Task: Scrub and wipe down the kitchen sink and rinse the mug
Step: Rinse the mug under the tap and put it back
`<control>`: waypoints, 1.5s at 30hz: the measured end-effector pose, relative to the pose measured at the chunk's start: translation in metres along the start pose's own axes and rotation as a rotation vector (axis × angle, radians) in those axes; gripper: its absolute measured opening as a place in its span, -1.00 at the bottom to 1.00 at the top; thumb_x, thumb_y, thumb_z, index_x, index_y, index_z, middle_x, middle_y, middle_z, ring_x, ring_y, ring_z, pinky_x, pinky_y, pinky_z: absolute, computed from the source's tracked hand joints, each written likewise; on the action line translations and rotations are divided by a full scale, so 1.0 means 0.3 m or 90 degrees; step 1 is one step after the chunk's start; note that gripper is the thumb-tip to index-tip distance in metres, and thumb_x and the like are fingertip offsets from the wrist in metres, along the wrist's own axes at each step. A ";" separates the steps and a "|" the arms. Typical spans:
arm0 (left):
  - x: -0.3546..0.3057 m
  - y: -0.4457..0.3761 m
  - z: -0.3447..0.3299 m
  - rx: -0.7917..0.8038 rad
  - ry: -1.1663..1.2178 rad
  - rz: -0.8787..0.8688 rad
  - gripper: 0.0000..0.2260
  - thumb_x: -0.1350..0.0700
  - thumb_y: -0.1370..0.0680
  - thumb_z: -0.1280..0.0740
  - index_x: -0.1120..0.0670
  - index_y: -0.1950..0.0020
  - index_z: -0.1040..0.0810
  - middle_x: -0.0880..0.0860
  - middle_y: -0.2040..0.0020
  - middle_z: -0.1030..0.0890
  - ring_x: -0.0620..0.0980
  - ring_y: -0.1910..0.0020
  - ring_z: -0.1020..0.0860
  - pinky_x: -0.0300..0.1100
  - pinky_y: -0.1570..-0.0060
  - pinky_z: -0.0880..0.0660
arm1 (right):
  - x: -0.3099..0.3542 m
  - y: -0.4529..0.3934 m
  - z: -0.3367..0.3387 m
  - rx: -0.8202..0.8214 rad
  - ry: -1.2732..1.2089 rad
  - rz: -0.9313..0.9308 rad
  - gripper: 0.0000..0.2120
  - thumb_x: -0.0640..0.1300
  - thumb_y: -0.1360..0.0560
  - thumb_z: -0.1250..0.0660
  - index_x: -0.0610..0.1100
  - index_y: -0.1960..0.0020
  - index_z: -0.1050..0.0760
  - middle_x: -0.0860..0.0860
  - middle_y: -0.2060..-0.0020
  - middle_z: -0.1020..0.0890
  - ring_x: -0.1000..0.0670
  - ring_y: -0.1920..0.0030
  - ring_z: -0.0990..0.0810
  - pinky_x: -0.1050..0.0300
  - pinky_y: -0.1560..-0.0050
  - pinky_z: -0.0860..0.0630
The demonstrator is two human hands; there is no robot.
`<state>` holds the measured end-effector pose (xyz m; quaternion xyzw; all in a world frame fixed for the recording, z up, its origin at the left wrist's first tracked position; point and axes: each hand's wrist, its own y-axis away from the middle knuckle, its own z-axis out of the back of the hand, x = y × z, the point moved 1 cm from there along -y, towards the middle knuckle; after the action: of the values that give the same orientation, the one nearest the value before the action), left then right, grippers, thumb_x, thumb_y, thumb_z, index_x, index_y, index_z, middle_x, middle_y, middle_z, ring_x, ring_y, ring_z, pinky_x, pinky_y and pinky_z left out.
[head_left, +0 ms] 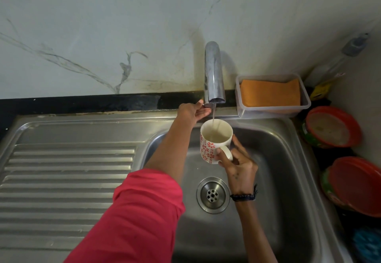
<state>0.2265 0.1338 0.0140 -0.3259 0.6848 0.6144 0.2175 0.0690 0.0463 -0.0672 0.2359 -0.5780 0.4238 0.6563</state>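
Note:
A white mug [212,139] with a red flower pattern is upright over the steel sink basin [278,159]. My right hand [237,164] grips it by the handle. A thin stream of water falls from the chrome tap [213,73] into the mug, which holds some water. My left hand [194,111] reaches to the base of the tap, its fingers on the tap lever, which is mostly hidden behind them. The round drain [213,194] lies below the mug.
A ribbed steel drainboard [68,176] fills the left. A clear plastic box with an orange cloth [271,94] stands right of the tap. Red and green bowls [332,126] and red plates [356,186] sit along the right edge. A bottle [355,45] stands in the far corner.

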 end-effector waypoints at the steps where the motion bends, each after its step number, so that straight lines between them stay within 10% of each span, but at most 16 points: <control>1: 0.000 -0.002 0.000 0.000 -0.002 -0.003 -0.91 0.34 -0.56 -0.21 0.32 0.14 -0.42 0.25 0.27 -0.53 0.11 0.21 -0.57 -0.07 -0.06 -0.51 | 0.000 0.000 0.000 0.001 -0.002 0.002 -0.84 -0.16 -0.40 -0.47 -0.27 0.18 -0.64 0.26 -0.24 -0.45 -0.01 -0.01 -0.65 -0.10 0.16 -0.63; 12: 0.003 -0.005 0.004 -0.008 -0.007 -0.018 -0.88 0.32 -0.56 -0.20 0.28 0.17 -0.43 0.23 0.27 -0.55 0.06 0.29 -0.56 -0.10 -0.02 -0.51 | 0.021 0.000 0.031 0.011 0.035 0.052 -0.61 0.04 -0.37 -0.36 -0.30 0.13 -0.66 0.03 -0.26 -0.50 -0.06 -0.05 -0.64 0.00 0.09 -0.63; 21: 0.006 -0.012 0.005 -0.030 -0.039 -0.025 -0.85 0.30 -0.56 -0.23 0.27 0.21 -0.46 0.13 0.55 -0.57 -0.04 0.54 -0.58 -0.17 0.17 -0.56 | 0.020 0.006 0.018 0.029 0.061 0.095 -0.68 -0.02 -0.38 -0.37 -0.31 0.24 -0.62 -0.11 -0.23 -0.55 0.12 0.14 -0.57 0.54 0.12 -0.39; 33: 0.001 -0.001 0.003 -0.015 -0.039 -0.030 -0.85 0.31 -0.56 -0.21 0.26 0.21 -0.44 0.14 0.55 -0.56 0.03 0.35 -0.57 -0.11 0.03 -0.55 | -0.002 0.015 0.007 0.032 0.017 0.079 -0.71 -0.01 -0.39 -0.37 -0.25 0.14 -0.65 -0.08 -0.26 -0.52 -0.11 0.01 -0.65 0.02 0.10 -0.60; 41: -0.006 0.020 -0.008 -0.009 -0.060 -0.029 -0.88 0.32 -0.57 -0.19 0.30 0.15 -0.43 0.24 0.25 -0.53 0.12 0.15 -0.58 -0.06 -0.13 -0.50 | -0.008 0.018 -0.002 0.027 -0.015 0.058 -0.74 0.02 -0.38 -0.39 -0.18 0.19 -0.44 -0.06 -0.28 -0.50 -0.18 0.01 -0.64 -0.15 0.13 -0.61; 45: -0.007 0.031 -0.008 -0.002 -0.076 -0.029 -0.79 0.32 -0.58 -0.18 0.38 -0.17 -0.41 0.36 -0.06 -0.56 0.20 -0.11 -0.57 -0.04 -0.15 -0.49 | -0.019 0.017 -0.007 0.036 -0.021 0.064 -0.79 0.01 -0.39 -0.39 -0.13 0.20 -0.52 -0.09 -0.27 -0.52 -0.18 0.01 -0.65 -0.14 0.13 -0.61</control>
<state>0.2214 0.1319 0.0224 -0.3047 0.6619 0.6288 0.2716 0.0660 0.0491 -0.0739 0.2322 -0.5874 0.4686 0.6176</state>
